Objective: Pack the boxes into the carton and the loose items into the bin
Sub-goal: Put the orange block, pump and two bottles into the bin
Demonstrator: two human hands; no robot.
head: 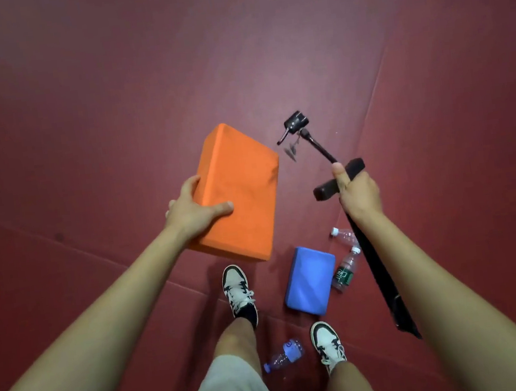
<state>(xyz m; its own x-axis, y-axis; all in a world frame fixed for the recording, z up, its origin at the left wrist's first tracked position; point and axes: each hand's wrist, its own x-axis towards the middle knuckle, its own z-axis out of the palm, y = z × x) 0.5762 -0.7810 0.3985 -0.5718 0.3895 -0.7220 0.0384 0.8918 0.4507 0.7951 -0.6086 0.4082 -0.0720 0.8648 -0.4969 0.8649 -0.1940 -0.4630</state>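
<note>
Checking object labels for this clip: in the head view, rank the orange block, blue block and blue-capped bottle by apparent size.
1. orange block, though it is held up nearer the camera, so partly unsure.
2. blue block, on the floor.
3. blue-capped bottle, on the floor.

Your view is dim and warm, with the brightest patch on the red floor ahead of you and the corners falling off dark. Light comes from overhead, so shadows under the orange block stay soft. The wide lens stretches your forearms at the lower edges. The small parts near the black tool smear with motion blur
</note>
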